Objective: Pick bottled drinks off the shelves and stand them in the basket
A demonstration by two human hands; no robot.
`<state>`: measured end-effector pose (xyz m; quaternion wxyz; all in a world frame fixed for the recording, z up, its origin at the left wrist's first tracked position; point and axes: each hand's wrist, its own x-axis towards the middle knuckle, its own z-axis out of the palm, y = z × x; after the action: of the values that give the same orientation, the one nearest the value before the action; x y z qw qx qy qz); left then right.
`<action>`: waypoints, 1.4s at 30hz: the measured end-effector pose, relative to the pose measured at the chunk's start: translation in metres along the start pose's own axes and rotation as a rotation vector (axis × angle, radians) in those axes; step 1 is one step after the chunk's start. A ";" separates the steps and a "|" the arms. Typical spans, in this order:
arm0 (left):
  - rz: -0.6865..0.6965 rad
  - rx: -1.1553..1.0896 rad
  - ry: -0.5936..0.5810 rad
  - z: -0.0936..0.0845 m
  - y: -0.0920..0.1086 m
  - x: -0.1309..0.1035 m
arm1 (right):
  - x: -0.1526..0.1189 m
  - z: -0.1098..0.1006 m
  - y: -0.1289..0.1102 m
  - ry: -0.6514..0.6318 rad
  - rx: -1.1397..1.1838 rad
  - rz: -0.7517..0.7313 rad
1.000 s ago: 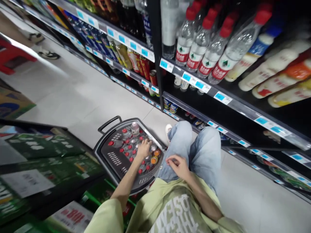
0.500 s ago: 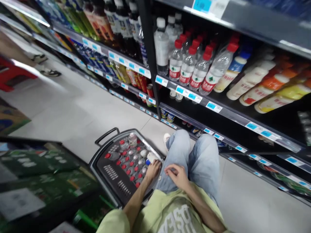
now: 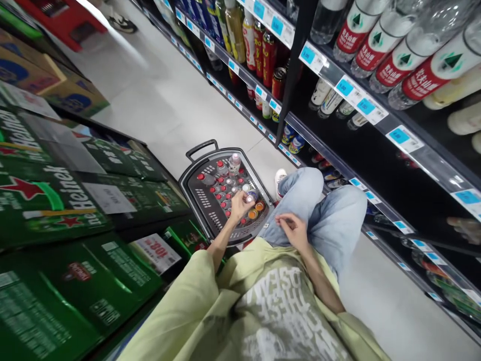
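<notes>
A black basket [image 3: 216, 220] on the floor holds several bottles, most with red caps and some with orange caps. My left hand [image 3: 240, 206] reaches over the bottles, its fingers pinched round the pale cap of a bottle [image 3: 251, 196] standing among the others. My right hand [image 3: 293, 229] rests by my jeans-covered knee, its fingers curled and the fingertips close together. I see nothing in it, but the inside of the fingers is partly hidden.
Shelves with red-labelled water bottles [image 3: 403, 59] and red cans [image 3: 278, 82] rise ahead and right. Green beer cartons [image 3: 75, 286] are stacked at left, near cardboard boxes [image 3: 71, 95]. A red stool [image 3: 62, 22] and another person's shoe [image 3: 122, 23] are at the upper left.
The view has tilted down and shifted, so the cartons show more. My left hand has moved from the basket's near edge to a bottle cap; orange caps now show. My right hand stays by my knee.
</notes>
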<state>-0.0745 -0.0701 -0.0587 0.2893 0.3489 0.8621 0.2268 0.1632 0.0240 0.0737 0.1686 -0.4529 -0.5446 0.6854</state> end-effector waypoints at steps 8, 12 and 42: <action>0.030 0.166 -0.223 0.030 0.007 0.002 | -0.001 -0.001 0.002 -0.001 -0.010 0.013; 0.016 0.242 -0.314 0.038 0.012 0.021 | 0.000 0.000 0.003 0.001 0.002 -0.005; 0.498 -0.118 -0.215 -0.043 0.197 0.098 | 0.013 -0.004 0.004 -0.004 0.350 0.051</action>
<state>-0.0677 0.1222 0.0562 0.3343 0.5544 0.6995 0.3026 0.1605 0.0345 0.0640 0.2262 -0.4290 -0.4056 0.7748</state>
